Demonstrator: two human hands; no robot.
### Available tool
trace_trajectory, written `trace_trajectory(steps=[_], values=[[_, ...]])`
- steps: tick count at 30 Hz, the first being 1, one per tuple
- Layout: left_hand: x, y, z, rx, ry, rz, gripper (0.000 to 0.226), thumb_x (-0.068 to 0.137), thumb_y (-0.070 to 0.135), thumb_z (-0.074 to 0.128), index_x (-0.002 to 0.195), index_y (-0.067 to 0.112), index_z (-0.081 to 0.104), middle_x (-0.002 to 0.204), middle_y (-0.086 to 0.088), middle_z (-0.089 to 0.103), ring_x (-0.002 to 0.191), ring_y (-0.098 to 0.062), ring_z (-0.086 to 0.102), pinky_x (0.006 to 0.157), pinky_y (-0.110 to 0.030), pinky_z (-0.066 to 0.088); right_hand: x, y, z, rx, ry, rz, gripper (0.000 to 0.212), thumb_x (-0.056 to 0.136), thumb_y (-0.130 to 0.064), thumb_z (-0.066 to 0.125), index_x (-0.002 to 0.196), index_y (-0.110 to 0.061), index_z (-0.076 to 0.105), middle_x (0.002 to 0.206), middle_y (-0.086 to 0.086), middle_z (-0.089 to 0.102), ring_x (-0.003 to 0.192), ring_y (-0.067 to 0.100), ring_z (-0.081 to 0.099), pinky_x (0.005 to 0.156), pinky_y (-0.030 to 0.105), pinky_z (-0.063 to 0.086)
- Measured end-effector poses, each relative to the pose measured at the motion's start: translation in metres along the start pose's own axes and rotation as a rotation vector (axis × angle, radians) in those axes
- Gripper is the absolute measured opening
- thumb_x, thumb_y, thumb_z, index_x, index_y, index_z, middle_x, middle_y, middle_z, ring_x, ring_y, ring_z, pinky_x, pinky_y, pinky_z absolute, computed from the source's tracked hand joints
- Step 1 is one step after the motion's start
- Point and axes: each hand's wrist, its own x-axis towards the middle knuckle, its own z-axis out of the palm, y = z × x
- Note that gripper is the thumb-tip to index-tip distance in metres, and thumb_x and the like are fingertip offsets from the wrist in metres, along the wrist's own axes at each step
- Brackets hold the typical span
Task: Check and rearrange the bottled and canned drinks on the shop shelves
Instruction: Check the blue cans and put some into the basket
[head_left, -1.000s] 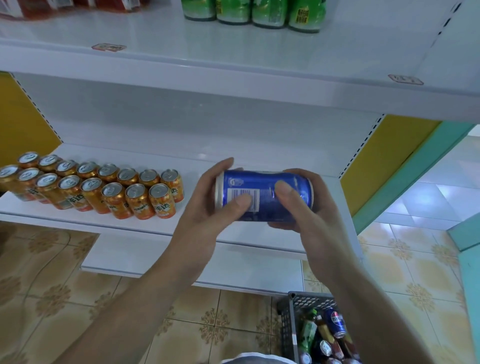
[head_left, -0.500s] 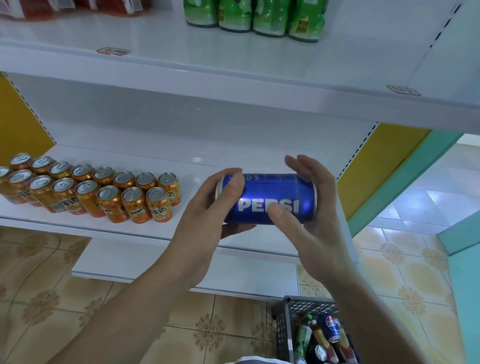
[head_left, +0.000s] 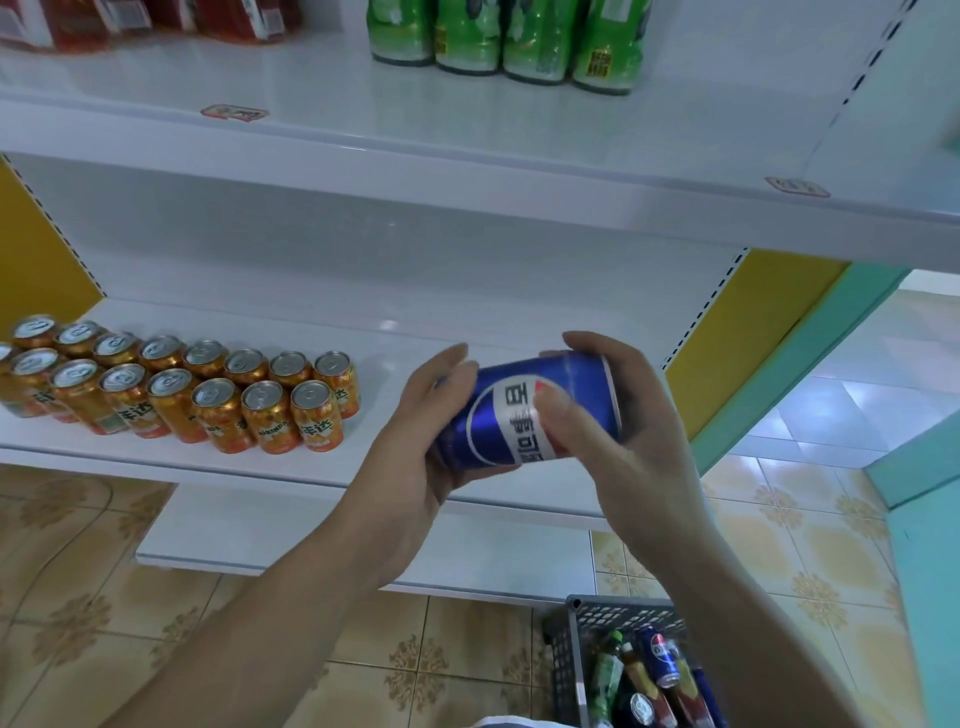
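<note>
A blue Pepsi can (head_left: 506, 415) lies nearly on its side in the air just in front of the middle white shelf (head_left: 260, 462), its logo and Chinese lettering facing me. My left hand (head_left: 421, 447) cups its lower left end, fingers curled under it. My right hand (head_left: 618, 431) grips the right end, thumb across the front and fingers over the top. Two rows of orange soda cans (head_left: 208, 395) stand upright on the left part of that shelf.
Green bottles (head_left: 509, 36) and red packs (head_left: 145, 21) stand on the upper shelf (head_left: 467, 145). A grey plastic crate (head_left: 613, 623) with several bottles and cans sits on the tiled floor at lower right. A yellow and teal wall lies to the right.
The can has been rotated in my hands, from barcode to "PEPSI" lettering to the logo side, and its left end has tilted downward. The view has shifted slightly.
</note>
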Motion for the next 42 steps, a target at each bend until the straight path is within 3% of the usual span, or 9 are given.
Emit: trace_trajectory(steps=[8, 12, 16, 22, 24, 29, 32, 35, 42], values=[[0.009, -0.018, -0.005, -0.106, 0.066, -0.181, 0.048, 0.093, 0.051, 0.049, 0.117, 0.014, 0.067, 0.095, -0.008, 0.074, 0.073, -0.016, 0.071, 0.052, -0.022, 0.055, -0.004, 0.000, 0.001, -0.197, -0.060, -0.005, 0.065, 0.068, -0.048, 0.081, 0.124, -0.045, 0.048, 0.114, -0.028, 0.060, 0.110, 0.006, 0.064, 0.088, 0.029, 0.059], [0.018, -0.033, 0.004, -0.246, -0.028, -0.301, 0.043, 0.099, 0.043, 0.045, 0.105, 0.013, 0.075, 0.110, -0.010, 0.066, 0.104, -0.024, 0.056, 0.076, -0.027, 0.045, -0.007, -0.004, 0.017, -0.506, 0.055, -0.211, 0.071, 0.057, -0.050, 0.082, 0.120, -0.041, 0.052, 0.111, -0.025, 0.058, 0.109, -0.003, 0.056, 0.086, 0.009, 0.045], [0.019, -0.043, 0.021, -0.364, -0.198, -0.318, 0.037, 0.087, 0.038, 0.048, 0.083, 0.017, 0.079, 0.090, -0.002, 0.074, 0.083, -0.015, 0.072, 0.067, -0.025, 0.058, -0.009, -0.009, 0.016, -0.649, 0.100, -0.306, 0.077, 0.052, -0.055, 0.075, 0.121, -0.026, 0.059, 0.105, -0.022, 0.050, 0.100, -0.004, 0.044, 0.084, -0.002, 0.033], [0.021, -0.065, 0.033, -0.328, -0.235, -0.308, 0.039, 0.089, 0.035, 0.045, 0.090, 0.016, 0.079, 0.096, -0.004, 0.073, 0.093, -0.017, 0.069, 0.075, -0.028, 0.057, -0.016, 0.001, -0.016, -0.660, 0.058, -0.291, 0.075, 0.057, -0.062, 0.070, 0.124, -0.033, 0.053, 0.105, -0.030, 0.045, 0.103, -0.009, 0.042, 0.086, -0.001, 0.033], [0.023, -0.074, 0.031, -0.225, -0.143, -0.300, 0.042, 0.099, 0.037, 0.043, 0.113, 0.012, 0.073, 0.111, -0.012, 0.067, 0.107, -0.027, 0.060, 0.090, -0.035, 0.049, -0.017, 0.009, -0.029, -0.616, 0.042, -0.194, 0.073, 0.060, -0.063, 0.073, 0.125, -0.041, 0.048, 0.108, -0.033, 0.049, 0.105, -0.011, 0.048, 0.086, 0.002, 0.038], [0.002, -0.092, 0.022, 0.211, -0.014, -0.114, 0.048, 0.090, 0.052, 0.061, 0.127, 0.022, 0.054, 0.084, 0.001, 0.070, 0.058, -0.013, 0.060, 0.049, -0.021, 0.043, -0.018, 0.049, -0.061, -0.085, 0.075, 0.307, 0.049, 0.080, -0.057, 0.069, 0.120, -0.031, 0.058, 0.104, -0.011, 0.069, 0.091, 0.009, 0.071, 0.068, 0.020, 0.056], [-0.018, -0.121, 0.016, 0.442, 0.035, 0.014, 0.066, 0.075, 0.043, 0.076, 0.133, 0.043, 0.045, 0.115, 0.011, 0.066, 0.086, -0.017, 0.067, 0.072, -0.036, 0.057, -0.023, 0.083, -0.068, 0.122, 0.062, 0.603, 0.023, 0.099, -0.042, 0.055, 0.106, -0.022, 0.063, 0.090, -0.006, 0.075, 0.081, 0.012, 0.073, 0.060, 0.024, 0.055], [-0.038, -0.142, 0.019, 0.460, 0.189, 0.027, 0.059, 0.062, 0.047, 0.083, 0.115, 0.053, 0.056, 0.114, 0.011, 0.065, 0.098, -0.028, 0.067, 0.085, -0.055, 0.057, -0.037, 0.109, -0.073, 0.152, -0.036, 0.823, 0.031, 0.100, -0.047, 0.048, 0.096, -0.021, 0.065, 0.078, -0.002, 0.073, 0.069, 0.015, 0.070, 0.054, 0.025, 0.051], [-0.071, -0.173, 0.012, 0.775, 0.146, 0.028, 0.064, 0.060, 0.061, 0.082, 0.114, 0.035, 0.060, 0.098, 0.016, 0.065, 0.070, -0.006, 0.061, 0.063, -0.021, 0.049, -0.100, 0.144, -0.090, 0.369, -0.118, 1.092, 0.052, 0.100, -0.052, 0.042, 0.073, -0.022, 0.075, 0.067, 0.004, 0.067, 0.054, 0.016, 0.060, 0.064, 0.032, 0.041]])
